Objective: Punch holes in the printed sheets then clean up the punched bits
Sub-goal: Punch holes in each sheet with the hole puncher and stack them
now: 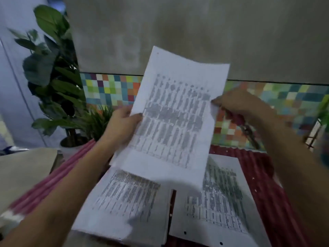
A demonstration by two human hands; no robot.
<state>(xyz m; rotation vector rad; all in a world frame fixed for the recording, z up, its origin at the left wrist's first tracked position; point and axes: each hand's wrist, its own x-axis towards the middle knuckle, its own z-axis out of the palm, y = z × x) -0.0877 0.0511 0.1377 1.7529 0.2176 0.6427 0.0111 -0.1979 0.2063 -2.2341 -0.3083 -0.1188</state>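
I hold a printed sheet up in the air over the table, tilted. My left hand grips its left edge, thumb on the printed face. At the sheet's right edge my right hand pinches the paper. Below lie two stacks of printed sheets: one at the left, and one at the right with punched holes along its near edge. Small white punched bits are scattered on the red cloth. No hole punch can be made out; a dark blurred object lies under my right forearm.
A large leafy plant in a pot stands at the back left beside a small spiky plant. A mosaic-tiled strip runs along the grey wall. A pink striped cloth and a grey box lie left.
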